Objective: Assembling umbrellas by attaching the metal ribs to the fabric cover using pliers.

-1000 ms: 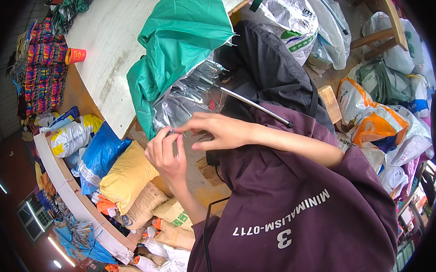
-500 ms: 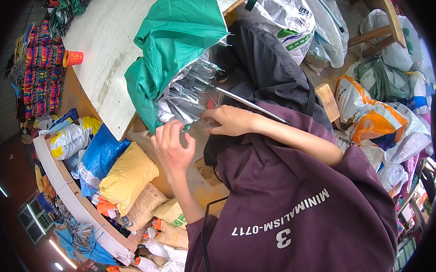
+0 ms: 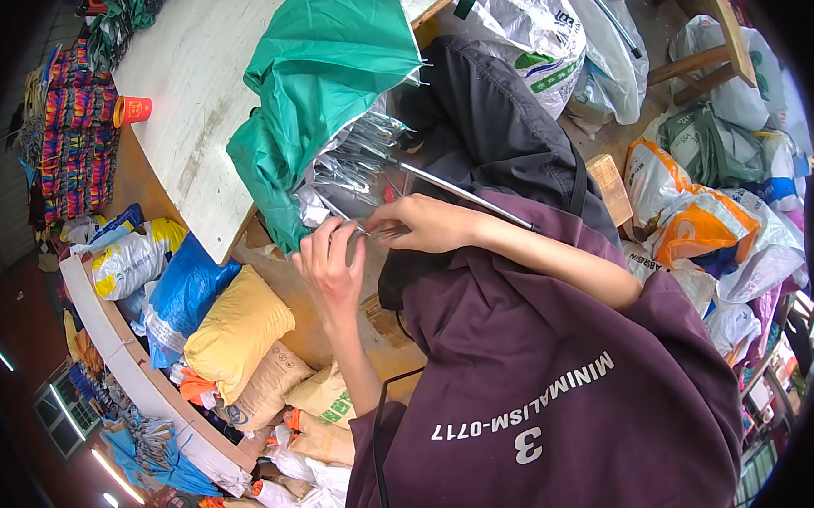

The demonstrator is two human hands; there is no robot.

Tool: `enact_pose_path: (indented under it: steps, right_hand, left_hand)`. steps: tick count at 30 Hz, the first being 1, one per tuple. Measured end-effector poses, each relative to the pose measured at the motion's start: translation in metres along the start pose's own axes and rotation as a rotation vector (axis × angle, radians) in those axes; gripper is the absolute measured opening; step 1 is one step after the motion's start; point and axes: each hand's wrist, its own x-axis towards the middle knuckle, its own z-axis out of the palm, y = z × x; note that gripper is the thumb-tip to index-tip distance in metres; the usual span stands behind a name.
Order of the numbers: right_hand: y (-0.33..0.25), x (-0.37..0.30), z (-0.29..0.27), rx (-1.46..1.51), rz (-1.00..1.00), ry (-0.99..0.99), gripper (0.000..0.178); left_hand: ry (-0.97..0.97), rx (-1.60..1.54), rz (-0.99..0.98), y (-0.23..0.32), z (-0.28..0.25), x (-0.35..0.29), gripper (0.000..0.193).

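A green umbrella with a silvery lining lies partly folded over the corner of the white table, its bunched metal ribs facing me. The shaft runs from the ribs across my lap, passing just above my right wrist. My left hand is closed at the near edge of the canopy, thumb and fingers pinched at the end of one thin rib. Close beside it, my right hand is also closed, its fingertips meeting at that rib end. Whatever small part sits between the right fingertips is too small to make out.
The white table holds a red cup at its left edge. Stuffed sacks, among them a yellow one, are piled on the left. Plastic bags, a wooden block and a wooden stool stand on the right.
My left hand has moved slightly down and right, closer to my right hand, with its fingers closing. A thin rib now stretches out from the canopy toward my fingertips.
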Motion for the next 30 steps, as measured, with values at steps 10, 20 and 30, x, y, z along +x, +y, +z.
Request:
enact_pose_path:
  steps: [10, 20, 30]
  right_hand:
    - [0.002, -0.010, 0.007, 0.022, -0.037, 0.152, 0.035]
    - [-0.001, -0.012, 0.003, 0.237, -0.057, 0.143, 0.035]
    - [0.006, -0.004, 0.007, 0.605, 0.144, 0.135, 0.030]
  left_hand:
    - [0.117, 0.074, 0.062, -0.001, 0.006, -0.004, 0.020]
    - [0.161, 0.051, 0.053, 0.004, 0.009, 0.001, 0.017]
    - [0.182, 0.024, 0.050, 0.006, 0.011, 0.001, 0.017]
